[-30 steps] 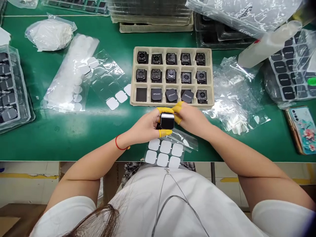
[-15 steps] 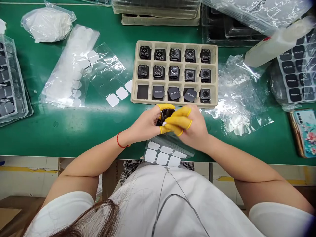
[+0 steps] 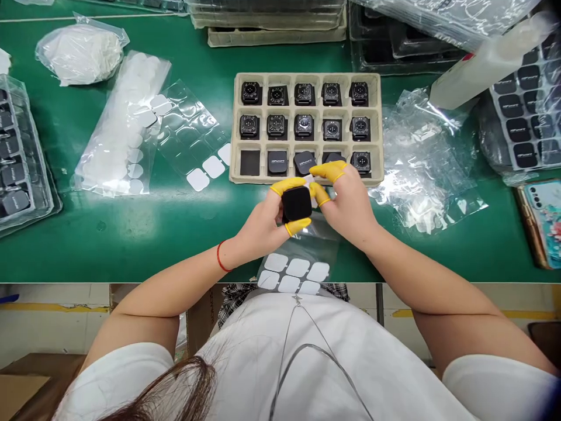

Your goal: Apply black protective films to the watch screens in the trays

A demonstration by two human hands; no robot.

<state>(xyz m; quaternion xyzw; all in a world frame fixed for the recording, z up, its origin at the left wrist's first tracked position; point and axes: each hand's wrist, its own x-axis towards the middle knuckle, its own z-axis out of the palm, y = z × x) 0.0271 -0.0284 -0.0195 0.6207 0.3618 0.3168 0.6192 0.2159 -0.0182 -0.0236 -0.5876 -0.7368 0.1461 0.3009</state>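
Observation:
My left hand (image 3: pixel 266 221), in yellow finger cots, grips a smartwatch body (image 3: pixel 297 204) by its edges, its dark blank screen facing up. At the watch's upper right corner my right hand (image 3: pixel 346 202), also in yellow finger cots, pinches a small white piece (image 3: pixel 309 179); whether it is cloth or film I cannot tell. Just beyond the hands lies a beige compartment tray (image 3: pixel 381 126) of smartwatch bodies, most with their sensor backs up. Several in the near row carry dark covers marked HiFuture. Below the hands, a clear sheet of white rounded-square stickers (image 3: pixel 298 268) overhangs the table edge.
To the left lie a clear sticker sheet (image 3: pixel 186 126), a bag of white stickers (image 3: pixel 118 134) and a bag of white pieces (image 3: pixel 81 54). Crumpled clear film (image 3: pixel 421 169), a white bottle (image 3: pixel 477 76) and a phone (image 3: pixel 546 219) are on the right. Stacked trays (image 3: pixel 276 36) stand behind.
My right hand has moved from over the watch to its upper right corner, taking the white piece along. The watch's screen is now uncovered and turned toward me.

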